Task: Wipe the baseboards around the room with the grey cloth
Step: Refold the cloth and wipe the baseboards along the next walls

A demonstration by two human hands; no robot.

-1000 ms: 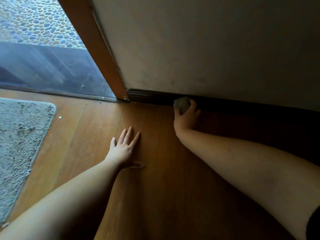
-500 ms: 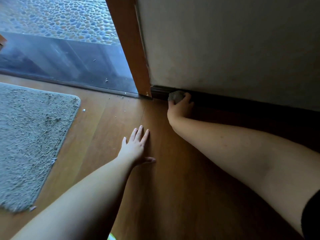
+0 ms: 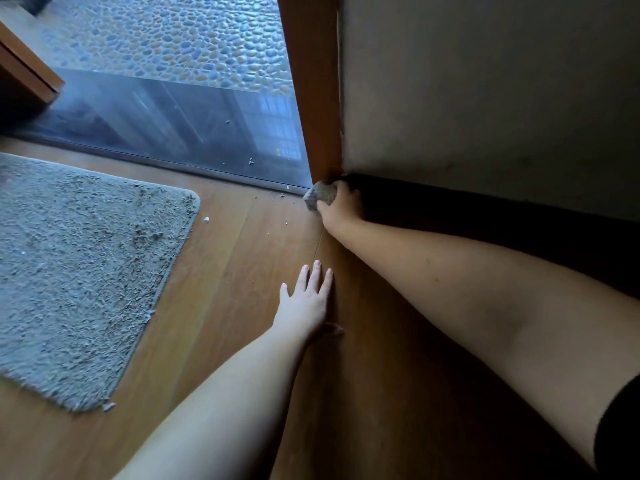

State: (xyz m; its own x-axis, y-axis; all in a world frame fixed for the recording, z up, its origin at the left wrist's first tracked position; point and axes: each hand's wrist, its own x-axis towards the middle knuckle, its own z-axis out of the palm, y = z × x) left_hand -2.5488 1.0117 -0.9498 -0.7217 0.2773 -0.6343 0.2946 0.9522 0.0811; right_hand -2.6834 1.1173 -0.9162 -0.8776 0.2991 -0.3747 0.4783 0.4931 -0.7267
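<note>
Cloth (image 3: 320, 197) bunched under right hand (image 3: 341, 207) fingers, against baseboard (image 3: 433, 199)

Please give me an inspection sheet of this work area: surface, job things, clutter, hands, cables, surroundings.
Surface: wooden floor, brown boards.
Job things: grey cloth bunched at the left end of the dark baseboard, beside the door frame.
Clutter: small crumbs on the floor near the threshold.
Hands: right hand holds the cloth in its grip; left hand rests flat on the floor, fingers straight.
Cables: nothing seen.
Surroundings: grey rug at left, glass panel, pebble ground outside, pale wall.
</note>
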